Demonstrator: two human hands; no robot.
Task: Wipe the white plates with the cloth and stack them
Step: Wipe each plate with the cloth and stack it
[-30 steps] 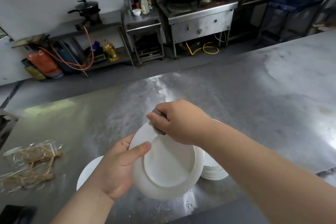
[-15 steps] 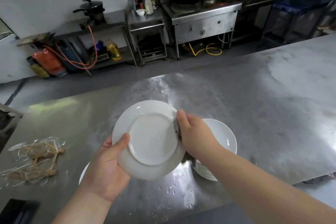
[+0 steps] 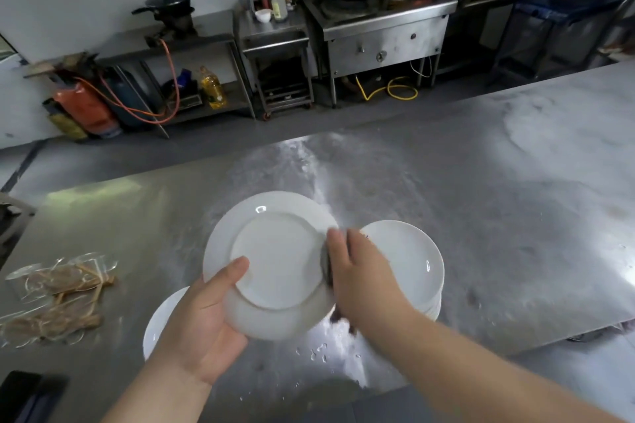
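Plate [image 3: 275, 261] in grip of left hand [image 3: 202, 326], cloth [image 3: 325, 266] in grip of right hand [image 3: 360, 278].

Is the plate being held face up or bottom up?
Bottom up: the plate shows its foot ring to the camera, left hand gripping its rim, right hand holding the cloth.

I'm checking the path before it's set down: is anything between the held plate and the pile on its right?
Yes: the right hand, gripping the cloth against the plate at its right rim, sits between that plate and the pile. The pile's visible top looks bare.
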